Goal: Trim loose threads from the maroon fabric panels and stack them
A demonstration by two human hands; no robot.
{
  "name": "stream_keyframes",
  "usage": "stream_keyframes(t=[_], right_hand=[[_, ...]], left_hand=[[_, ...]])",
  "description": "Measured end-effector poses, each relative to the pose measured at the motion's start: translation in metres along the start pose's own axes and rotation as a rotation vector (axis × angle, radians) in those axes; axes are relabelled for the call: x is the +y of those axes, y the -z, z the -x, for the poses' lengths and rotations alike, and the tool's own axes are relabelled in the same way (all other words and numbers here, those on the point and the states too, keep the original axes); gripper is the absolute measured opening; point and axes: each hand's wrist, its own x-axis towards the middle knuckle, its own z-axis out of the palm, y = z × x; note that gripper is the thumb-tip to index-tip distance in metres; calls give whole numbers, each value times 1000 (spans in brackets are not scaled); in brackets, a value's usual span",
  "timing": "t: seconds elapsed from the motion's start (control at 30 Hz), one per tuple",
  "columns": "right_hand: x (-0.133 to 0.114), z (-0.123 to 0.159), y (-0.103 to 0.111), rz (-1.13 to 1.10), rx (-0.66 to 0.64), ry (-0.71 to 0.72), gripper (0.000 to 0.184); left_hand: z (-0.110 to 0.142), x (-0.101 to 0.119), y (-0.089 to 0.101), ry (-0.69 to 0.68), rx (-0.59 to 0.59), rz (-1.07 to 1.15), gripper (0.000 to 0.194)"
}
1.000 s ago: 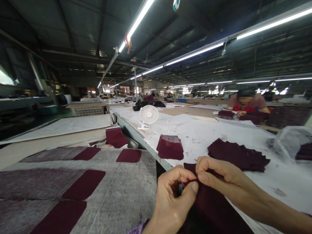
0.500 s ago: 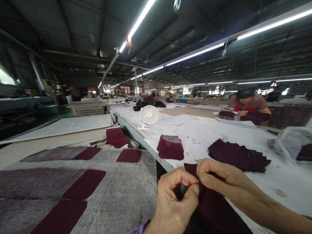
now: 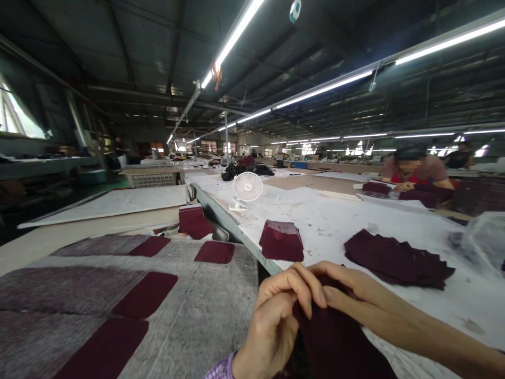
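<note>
A dark maroon piece of fabric (image 3: pixel 335 337) hangs from both hands at the lower middle. My left hand (image 3: pixel 278 310) has its fingers curled over the top edge of the fabric, the fingertips pressed against it. From the right, my right hand (image 3: pixel 347 289) grips the same edge, its thumb in front and its fingers partly hidden behind the cloth. The two hands touch at the fingertips. Just beyond them on the white table lie a small stack of maroon fabric pieces (image 3: pixel 281 242) and a fanned pile of dark fabric pieces (image 3: pixel 396 258).
Maroon pieces (image 3: pixel 145 295) lie in rows on a grey cloth-covered surface (image 3: pixel 205 305) at left. A gap separates it from the white table (image 3: pixel 315 216). A small white fan (image 3: pixel 247 187) stands on the table. A clear plastic bag (image 3: pixel 487 242) and a co-worker (image 3: pixel 416 171) are at right.
My left fingers have shifted from a thumb-and-finger pinch to curling over the fabric's top edge, closer to my right hand. The view has turned slightly left.
</note>
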Motion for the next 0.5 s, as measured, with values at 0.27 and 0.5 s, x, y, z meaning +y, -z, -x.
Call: stream_keyframes(t=[0.27, 0.5], right_hand=[[-2, 2, 15, 111, 294, -76, 34], [1, 4, 13, 148, 307, -86, 35]], left_hand=[[-6, -1, 18, 37, 230, -86, 45], [-6, -6, 23, 43, 313, -274, 17]])
